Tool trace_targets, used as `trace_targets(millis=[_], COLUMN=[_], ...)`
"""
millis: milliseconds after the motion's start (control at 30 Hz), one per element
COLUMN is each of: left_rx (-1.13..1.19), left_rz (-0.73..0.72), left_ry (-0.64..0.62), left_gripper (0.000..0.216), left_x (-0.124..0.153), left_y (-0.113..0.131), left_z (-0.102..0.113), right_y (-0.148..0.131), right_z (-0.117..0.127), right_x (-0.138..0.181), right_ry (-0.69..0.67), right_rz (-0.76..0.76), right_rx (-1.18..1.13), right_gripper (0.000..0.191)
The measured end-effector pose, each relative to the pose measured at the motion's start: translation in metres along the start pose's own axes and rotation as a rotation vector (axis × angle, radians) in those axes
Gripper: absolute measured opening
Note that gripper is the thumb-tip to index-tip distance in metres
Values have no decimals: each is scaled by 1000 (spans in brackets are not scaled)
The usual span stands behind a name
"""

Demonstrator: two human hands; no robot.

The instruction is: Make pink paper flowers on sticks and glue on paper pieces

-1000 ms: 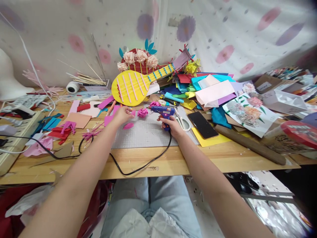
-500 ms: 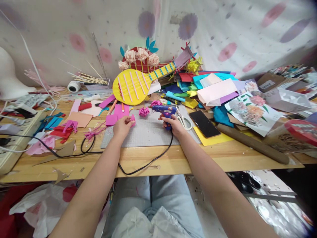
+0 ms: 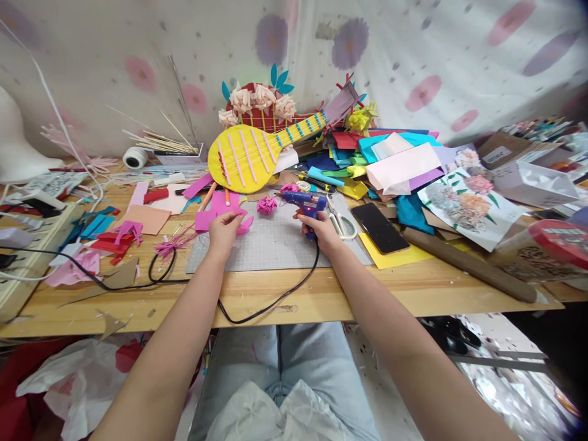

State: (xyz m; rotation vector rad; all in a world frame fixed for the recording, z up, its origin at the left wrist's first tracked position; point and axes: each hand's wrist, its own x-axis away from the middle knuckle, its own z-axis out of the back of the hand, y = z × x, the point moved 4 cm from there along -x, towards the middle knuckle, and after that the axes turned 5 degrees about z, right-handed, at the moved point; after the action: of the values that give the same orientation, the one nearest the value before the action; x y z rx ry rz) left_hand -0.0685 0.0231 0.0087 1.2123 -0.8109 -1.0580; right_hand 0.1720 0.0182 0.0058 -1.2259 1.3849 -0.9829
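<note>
My left hand (image 3: 225, 231) pinches a small curled piece of magenta paper (image 3: 245, 226) above the grey cutting mat (image 3: 271, 251). My right hand (image 3: 321, 229) is wrapped round the handle of a blue hot glue gun (image 3: 304, 202), whose nozzle points left towards the paper. Between the two, a crumpled magenta paper flower (image 3: 266, 206) lies on the mat. Flat magenta paper pieces (image 3: 206, 220) lie just behind my left hand. A pair of scissors (image 3: 342, 225) with pale handles rests right of the glue gun.
Behind the mat lies a yellow paper lute (image 3: 241, 160). A black phone (image 3: 379, 228) sits on yellow paper at right, beside a brown roll (image 3: 468, 263). The glue gun's black cord (image 3: 271, 315) loops along the front edge to a power strip (image 3: 41, 263). Coloured paper (image 3: 404, 165) is piled at back right.
My left hand has turned slightly, and the magenta paper now shows as a curl below the fingertips instead of standing upright. The glue gun has hardly moved.
</note>
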Motion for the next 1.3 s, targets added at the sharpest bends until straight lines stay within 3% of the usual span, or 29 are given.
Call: trace_targets(millis=[133, 300, 633, 833, 1000, 1200, 1300], left_rx=[254, 382, 291, 260, 114, 52, 33], left_rz=[93, 163, 190, 127, 82, 28, 26], left_ry=[-166, -387, -510, -453, -466, -129, -44], left_gripper=[25, 31, 38, 45, 33, 21, 18], left_x=[14, 31, 38, 34, 33, 16, 10], left_y=[7, 13, 8, 8, 2, -6, -10], left_z=[-17, -42, -56, -46, -46, -27, -19], right_y=[-4, -5, 5, 6, 7, 0, -2], right_z=[-14, -43, -48, -41, -43, -22, -12], right_x=[-2, -3, -7, -6, 0, 2, 3], right_ry=[146, 91, 130, 6, -77, 48, -101], right_rz=[53, 72, 26, 21, 12, -13, -27], right_rx=[-92, -74, 23, 46, 130, 264, 342], right_gripper=[38, 47, 45, 39, 36, 32, 37])
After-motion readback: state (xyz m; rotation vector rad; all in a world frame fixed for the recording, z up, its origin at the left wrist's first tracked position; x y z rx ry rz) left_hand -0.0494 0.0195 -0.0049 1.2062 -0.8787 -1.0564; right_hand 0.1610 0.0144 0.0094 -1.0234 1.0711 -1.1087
